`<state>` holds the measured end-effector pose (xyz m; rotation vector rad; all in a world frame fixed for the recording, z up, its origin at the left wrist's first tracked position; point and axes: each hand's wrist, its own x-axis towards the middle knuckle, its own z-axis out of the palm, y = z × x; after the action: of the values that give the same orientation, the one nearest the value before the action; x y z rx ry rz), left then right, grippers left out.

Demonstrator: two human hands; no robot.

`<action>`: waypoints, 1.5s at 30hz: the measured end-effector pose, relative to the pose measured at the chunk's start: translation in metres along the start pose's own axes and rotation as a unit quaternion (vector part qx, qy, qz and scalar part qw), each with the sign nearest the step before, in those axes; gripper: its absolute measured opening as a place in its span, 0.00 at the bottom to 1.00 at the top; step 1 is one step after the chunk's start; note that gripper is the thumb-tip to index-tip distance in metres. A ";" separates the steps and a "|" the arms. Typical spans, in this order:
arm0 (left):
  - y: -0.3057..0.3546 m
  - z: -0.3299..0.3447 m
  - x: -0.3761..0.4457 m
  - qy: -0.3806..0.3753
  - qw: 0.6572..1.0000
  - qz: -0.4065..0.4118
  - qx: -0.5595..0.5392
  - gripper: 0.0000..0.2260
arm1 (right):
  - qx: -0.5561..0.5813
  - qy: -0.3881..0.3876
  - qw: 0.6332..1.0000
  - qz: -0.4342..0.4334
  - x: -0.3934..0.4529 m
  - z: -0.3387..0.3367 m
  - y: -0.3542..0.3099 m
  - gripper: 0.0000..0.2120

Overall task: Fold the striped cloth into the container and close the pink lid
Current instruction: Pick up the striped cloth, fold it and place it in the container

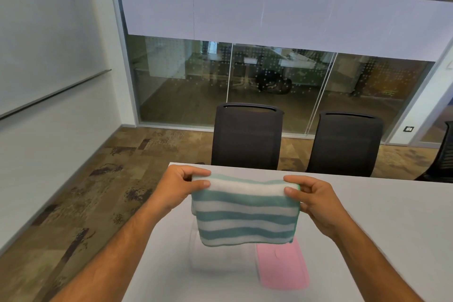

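A teal-and-white striped cloth [245,213] hangs folded in the air above the table. My left hand [179,189] pinches its upper left corner and my right hand [316,201] pinches its upper right corner. Below the cloth stands a clear container [215,260], blurred and partly hidden by the hanging fabric. The pink lid [282,267] lies flat on the table just right of the container, its far end covered by the cloth.
The white table [392,228] stretches to the right, with its left edge near my left forearm. Two black office chairs [246,137] [344,144] stand at the far side, a third [441,154] at the right edge. A glass wall is behind.
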<state>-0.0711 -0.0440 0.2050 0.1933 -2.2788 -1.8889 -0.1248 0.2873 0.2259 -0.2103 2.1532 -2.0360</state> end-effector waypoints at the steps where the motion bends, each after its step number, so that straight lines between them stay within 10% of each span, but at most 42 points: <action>1: 0.001 0.000 0.000 0.002 1.000 0.002 0.013 0.10 | -0.004 -0.002 1.000 -0.005 0.000 -0.001 0.000 0.12; 11: 0.009 0.003 0.000 -0.050 0.986 -0.018 0.159 0.24 | -0.046 0.014 0.997 -0.057 0.008 -0.009 0.010 0.14; 27: 0.009 0.010 0.013 0.056 0.941 0.128 0.308 0.08 | -0.266 0.071 0.951 -0.142 0.014 -0.010 0.023 0.09; 36: 0.014 0.018 0.016 -0.029 0.987 0.091 0.132 0.03 | -0.152 -0.012 0.981 -0.115 0.013 -0.020 0.019 0.06; 45: 0.046 0.045 0.015 -0.155 0.954 0.163 0.199 0.09 | -0.212 -0.105 0.966 -0.104 0.014 0.007 0.013 0.19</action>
<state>-0.0946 0.0051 0.2428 -0.4373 -2.6729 -1.3611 -0.1368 0.2784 0.2119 -0.7001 2.4829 -1.5277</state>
